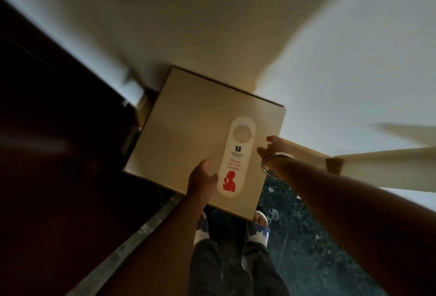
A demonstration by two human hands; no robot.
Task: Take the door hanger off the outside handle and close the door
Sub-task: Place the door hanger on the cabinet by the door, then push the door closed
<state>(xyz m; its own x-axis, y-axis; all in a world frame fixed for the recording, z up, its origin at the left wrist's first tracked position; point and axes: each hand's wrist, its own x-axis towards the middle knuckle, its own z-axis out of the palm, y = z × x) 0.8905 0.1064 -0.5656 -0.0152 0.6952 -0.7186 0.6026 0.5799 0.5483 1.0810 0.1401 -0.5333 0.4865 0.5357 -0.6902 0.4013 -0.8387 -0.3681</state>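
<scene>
The door hanger (pixel 237 159) lies flat on the small table (pixel 179 135). My left hand (pixel 203 177) touches its 7 o'clock edge, fingers loose; my right hand (pixel 269 149) hovers at 3 o'clock, half open, holding nothing.

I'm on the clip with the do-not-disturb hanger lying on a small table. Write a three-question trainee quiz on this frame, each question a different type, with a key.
1. True or false: the door hanger is hooked on a door handle.
2. Multiple choice: what is on the right wrist? A) a watch B) a metal bangle C) nothing
3. Fill in: the hanger's red lettering reads "Please do not ____".

Key
1. False. It lies flat on the square beige tabletop, round hole away from the person.
2. B. The bangle circles the wrist behind the right hand, which is open beside the hanger. The left hand touches the hanger's lower edge.
3. disturb
</scene>
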